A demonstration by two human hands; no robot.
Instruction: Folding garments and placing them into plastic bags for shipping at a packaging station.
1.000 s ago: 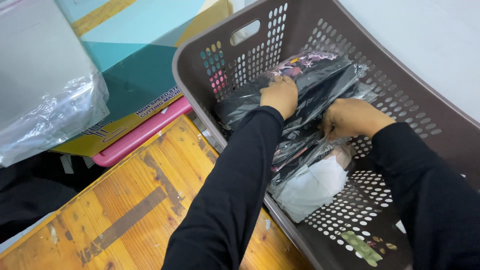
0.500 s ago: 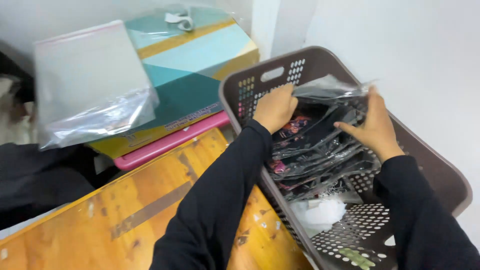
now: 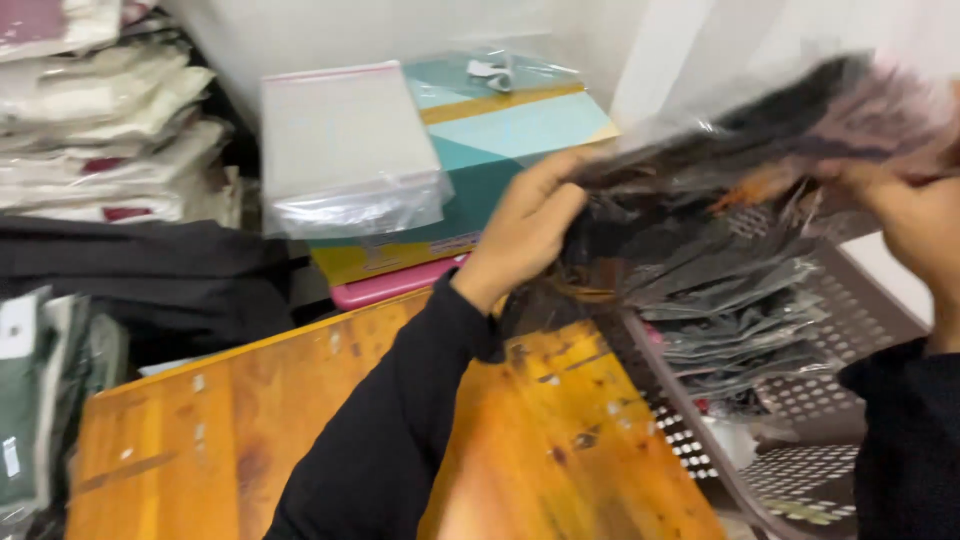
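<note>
2 hands (image 3: 525, 230) lift 1 packet stack (image 3: 720, 230) (blurred).

My left hand (image 3: 525, 225) and right hand (image 3: 915, 225) are bare, no gloves, no rings or watch showing. Both arms in long black sleeves (image 3: 385, 430), plain soft fabric, snug cuffs ending at the wrists. No markings visible.

Packets (image 3: 740, 270) hang above the basket (image 3: 850, 330), right of the table (image 3: 300, 440).
</note>
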